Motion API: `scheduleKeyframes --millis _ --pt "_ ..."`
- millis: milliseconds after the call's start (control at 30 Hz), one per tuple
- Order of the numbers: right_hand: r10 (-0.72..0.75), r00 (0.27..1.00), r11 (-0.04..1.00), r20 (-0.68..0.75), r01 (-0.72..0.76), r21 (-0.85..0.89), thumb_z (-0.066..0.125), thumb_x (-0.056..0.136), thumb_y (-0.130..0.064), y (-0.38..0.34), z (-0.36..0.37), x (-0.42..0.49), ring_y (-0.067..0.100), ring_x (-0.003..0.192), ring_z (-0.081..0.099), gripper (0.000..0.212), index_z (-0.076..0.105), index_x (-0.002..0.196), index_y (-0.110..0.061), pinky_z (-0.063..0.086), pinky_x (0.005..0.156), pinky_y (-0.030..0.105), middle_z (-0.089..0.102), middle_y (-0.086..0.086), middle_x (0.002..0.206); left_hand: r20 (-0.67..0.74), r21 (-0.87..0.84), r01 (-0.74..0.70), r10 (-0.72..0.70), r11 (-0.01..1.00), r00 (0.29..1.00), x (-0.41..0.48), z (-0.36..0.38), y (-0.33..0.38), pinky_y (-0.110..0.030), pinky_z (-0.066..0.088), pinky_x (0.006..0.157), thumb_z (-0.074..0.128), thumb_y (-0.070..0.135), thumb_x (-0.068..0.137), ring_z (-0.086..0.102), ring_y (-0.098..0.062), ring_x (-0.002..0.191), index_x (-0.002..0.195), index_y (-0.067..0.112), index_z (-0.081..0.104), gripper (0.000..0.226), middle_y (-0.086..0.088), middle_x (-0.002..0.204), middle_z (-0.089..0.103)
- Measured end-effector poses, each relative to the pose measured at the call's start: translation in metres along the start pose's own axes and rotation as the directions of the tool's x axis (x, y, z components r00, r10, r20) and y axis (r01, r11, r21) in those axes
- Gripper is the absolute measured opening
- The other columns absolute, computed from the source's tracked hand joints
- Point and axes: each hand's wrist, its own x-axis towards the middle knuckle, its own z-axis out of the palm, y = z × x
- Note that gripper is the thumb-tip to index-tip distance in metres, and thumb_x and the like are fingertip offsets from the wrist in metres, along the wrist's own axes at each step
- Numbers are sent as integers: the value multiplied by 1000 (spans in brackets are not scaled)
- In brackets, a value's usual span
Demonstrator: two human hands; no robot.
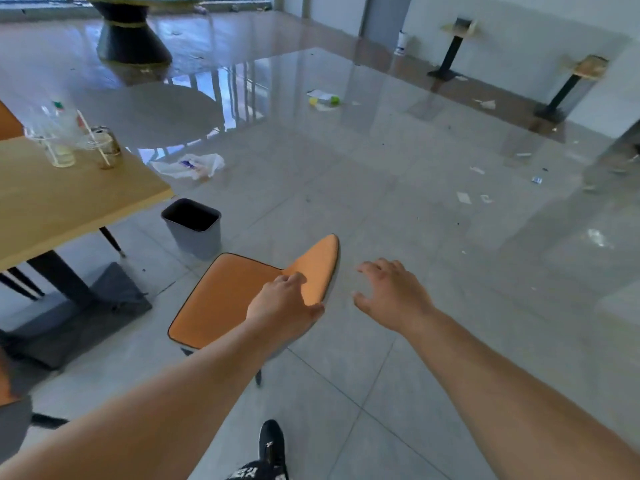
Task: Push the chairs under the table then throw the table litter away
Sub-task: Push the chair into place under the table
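Chairs were seen at several spots: one orange chair (pixel 242 299) stood out on the tiled floor (pixel 415 220), clear of the wooden table (pixel 62 202), with its backrest turned toward the person. At the far left edge, parts of two more orange seats were glimpsed, one beyond the table top and one (pixel 10 389) low by the frame edge.

On the far corner of the table, the litter was gathered: clear plastic cups (pixel 60 147) with straws and a dented can (pixel 109 143), standing close together. Beyond the table corner a crumpled plastic bag (pixel 194 166) lay on the floor. Just past the chair seat, between it and the table edge, a grey bin (pixel 194 226) stood upright and open.

The left hand (pixel 282 308) was laid on the chair's backrest, fingers over the orange front and thumb hooked on its rim, so the backrest was held. The right hand (pixel 389 294) was kept just beside the backrest, not touching it, fingers spread wide and curled, nothing in it. A black shoe (pixel 272 441) was visible at the bottom edge. Further scraps were scattered over the floor to the right.
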Motion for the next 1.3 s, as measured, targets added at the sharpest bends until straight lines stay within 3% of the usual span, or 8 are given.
scheduleKeyframes --millis 100,267,467,700,867,1067,1167,1300 --pt "-29 998 999 57 30 -17 58 92 -49 28 14 45 29 127 45 59 49 144 -22 42 101 40 54 6 138 11 -39 24 -24 999 1000 58 19 19 -40 47 87 61 68 85 49 -27 132 149 33 41 76 1 146 51" --pt "-52 972 995 230 69 -68 62 90 -48 63 42 118 30 128 44 66 43 147 -22 42 101 42 50 7 141 110 -114 163 -151 980 982 142 56 30 -39 51 81 62 61 85 54 -28 125 152 30 37 78 -1 144 51" --pt "-249 905 945 346 304 -116 68 89 -46 77 63 203 31 133 40 78 32 154 -22 40 106 44 43 8 150 291 -41 358 -331 933 897 197 85 27 -36 43 59 72 54 80 54 -26 97 150 26 35 84 -3 133 53" --pt "-518 671 671 531 703 -234 73 89 -40 56 109 281 40 151 16 84 26 158 -31 17 122 56 30 10 161 400 -62 526 -462 848 791 208 106 18 -39 48 80 79 64 71 59 -30 116 154 24 31 103 -4 136 57" --pt "-598 526 449 604 845 -291 65 86 -35 37 140 297 30 125 47 50 50 133 -41 27 103 68 56 -3 131 274 -172 616 -563 769 780 181 128 25 -41 57 83 69 45 78 61 -27 102 148 33 40 77 0 120 58" --pt "-735 415 418 537 900 -124 59 91 -30 -39 144 278 29 119 51 45 52 134 -43 38 102 62 59 -6 126 29 -119 690 -693 714 721 117 101 -22 -41 45 72 55 34 90 59 -28 104 136 37 49 46 2 118 62" --pt "-771 396 441 499 897 -30 57 95 -29 -101 152 243 28 115 52 42 51 134 -41 43 96 54 59 -3 124 -27 -83 762 -765 643 643 71 79 -72 -51 42 93 50 28 93 55 -27 117 129 38 53 37 6 122 62" --pt "-797 375 439 473 898 28 59 97 -26 -189 165 208 26 112 53 45 50 138 -40 44 99 55 60 -3 123 -18 -93 804 -808 587 588 23 51 -149 -70 22 114 54 27 98 51 -22 126 129 41 53 33 9 128 59"
